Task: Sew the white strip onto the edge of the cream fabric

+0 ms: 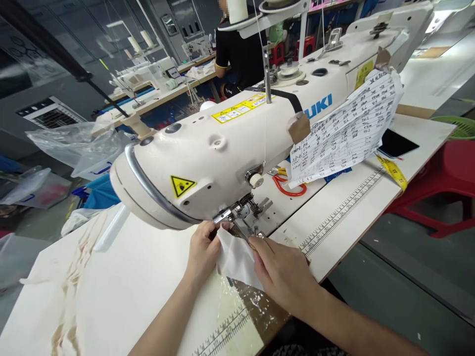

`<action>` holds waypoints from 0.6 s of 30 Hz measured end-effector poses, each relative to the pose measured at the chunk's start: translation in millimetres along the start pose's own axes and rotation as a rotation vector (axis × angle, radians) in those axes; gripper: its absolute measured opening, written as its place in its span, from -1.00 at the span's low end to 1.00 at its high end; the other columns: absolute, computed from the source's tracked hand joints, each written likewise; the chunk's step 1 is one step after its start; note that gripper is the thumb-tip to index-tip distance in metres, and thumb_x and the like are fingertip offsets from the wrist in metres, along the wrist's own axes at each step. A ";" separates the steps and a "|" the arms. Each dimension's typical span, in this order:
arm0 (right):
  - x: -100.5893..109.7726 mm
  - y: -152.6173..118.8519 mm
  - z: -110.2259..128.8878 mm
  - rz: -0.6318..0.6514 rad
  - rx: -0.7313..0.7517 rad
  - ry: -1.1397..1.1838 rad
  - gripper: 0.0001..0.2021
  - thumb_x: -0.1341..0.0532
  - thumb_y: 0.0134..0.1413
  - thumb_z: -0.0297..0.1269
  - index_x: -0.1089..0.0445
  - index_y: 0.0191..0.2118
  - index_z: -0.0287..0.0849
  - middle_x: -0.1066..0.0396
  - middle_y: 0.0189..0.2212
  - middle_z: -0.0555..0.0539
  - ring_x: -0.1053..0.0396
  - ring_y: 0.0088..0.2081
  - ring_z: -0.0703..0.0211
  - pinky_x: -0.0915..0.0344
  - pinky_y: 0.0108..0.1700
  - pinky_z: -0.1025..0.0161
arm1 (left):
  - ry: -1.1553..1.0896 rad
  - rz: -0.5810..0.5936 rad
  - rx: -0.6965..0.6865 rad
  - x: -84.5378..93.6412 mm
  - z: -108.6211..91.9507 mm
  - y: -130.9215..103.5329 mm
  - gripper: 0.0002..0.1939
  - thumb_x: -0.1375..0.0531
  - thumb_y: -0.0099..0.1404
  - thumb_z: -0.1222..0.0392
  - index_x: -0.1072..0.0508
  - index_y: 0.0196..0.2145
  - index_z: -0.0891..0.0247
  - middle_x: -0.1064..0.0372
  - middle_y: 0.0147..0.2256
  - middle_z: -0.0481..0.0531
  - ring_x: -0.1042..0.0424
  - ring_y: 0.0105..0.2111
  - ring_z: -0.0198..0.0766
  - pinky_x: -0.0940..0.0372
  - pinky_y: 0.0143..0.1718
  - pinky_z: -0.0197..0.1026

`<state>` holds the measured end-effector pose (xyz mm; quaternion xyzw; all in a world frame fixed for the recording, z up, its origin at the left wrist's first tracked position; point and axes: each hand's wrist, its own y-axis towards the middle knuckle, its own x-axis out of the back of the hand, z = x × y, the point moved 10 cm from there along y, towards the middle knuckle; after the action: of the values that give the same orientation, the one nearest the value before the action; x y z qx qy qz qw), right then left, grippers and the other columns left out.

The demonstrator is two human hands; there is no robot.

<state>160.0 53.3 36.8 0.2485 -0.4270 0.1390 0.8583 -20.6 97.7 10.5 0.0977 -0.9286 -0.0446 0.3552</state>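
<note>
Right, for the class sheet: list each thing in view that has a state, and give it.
White cloth piece: creased, pinched by the left hand.
Blue-lettered white sewing machine: running or stopped unclear.
Handwritten white paper sheet: wrinkled, taped to machine.
Red loop-shaped handle: lying, partly hidden.
Black rectangular device: flat, face dark.
Yellow tape measure: unrolled where visible.
Red plastic stool: upright.

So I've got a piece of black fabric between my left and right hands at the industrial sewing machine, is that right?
Not quite: the fabric is white, not black, as the head view shows. It is indeed between your left hand and right hand at the industrial sewing machine.
</note>
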 end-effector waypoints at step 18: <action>-3.3 2.4 -1.4 0.018 -0.008 -0.008 -0.70 -0.01 0.27 -0.45 -0.37 0.02 -0.27 -0.54 -0.34 -0.16 -0.48 -0.43 0.06 -0.22 -0.53 0.17 | -0.011 0.009 0.037 -0.8 5.2 0.1 -0.74 -0.20 0.20 -0.05 -0.54 -0.41 0.18 -0.48 -0.35 0.03 -0.45 -0.27 -0.10 -0.34 -0.21 -0.10</action>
<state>157.9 56.0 34.2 0.2416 -0.4334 0.1440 0.8562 -23.6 98.0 6.1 0.1001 -0.9316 -0.0265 0.3483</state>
